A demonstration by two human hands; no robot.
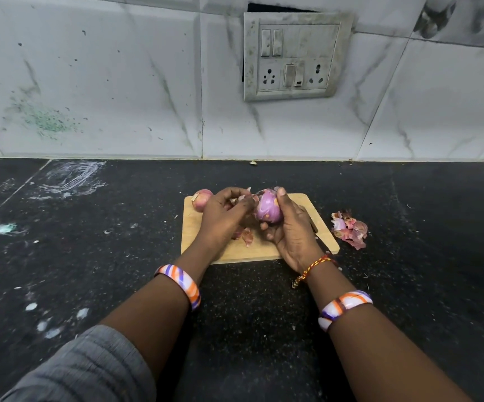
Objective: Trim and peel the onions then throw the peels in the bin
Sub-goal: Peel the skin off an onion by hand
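A person peels an onion [268, 209] over a wooden board [267, 248] on a dark kitchen counter [119, 256].

The purple, mostly bare onion sits in the right hand [291, 230], thumb on its top and fingers curled under it, just above the board. The left hand [223, 216] is beside it, fingertips pinched on a bit of skin [242, 199] at the onion's left side. Loose skins [245, 235] lie on the board below the hands. A second onion [201, 199], its dry skin still on, rests at the board's far left corner, partly behind the left hand. A heap of peels [349, 229] lies on the counter just right of the board. Each wrist carries an orange, white and purple bangle [181, 284]; a red and yellow thread [315, 267] circles the right wrist. A grimy switch plate [293, 55] hangs on the tiled wall [90, 82] behind.
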